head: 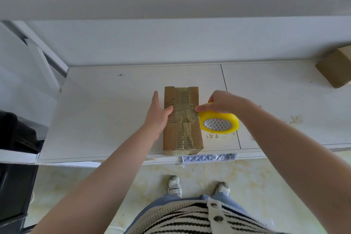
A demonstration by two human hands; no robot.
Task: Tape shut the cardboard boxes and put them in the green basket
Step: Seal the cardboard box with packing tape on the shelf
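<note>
Cardboard box (182, 121) steadied by flat left hand (158, 115); right hand (221, 103) grips tape roll (219, 123).

The cardboard box (182, 119) is brown, its top ribbed with pale corrugated stripes under glossy clear tape, and the second box (335, 69) far right is the same brown. The tape roll (219, 122) is bright yellow around a white core printed with small grey triangles. The table (106, 112) is white with faint yellowish stains near right, and the floor (237, 175) is pale cream-green marbled tile.
</note>
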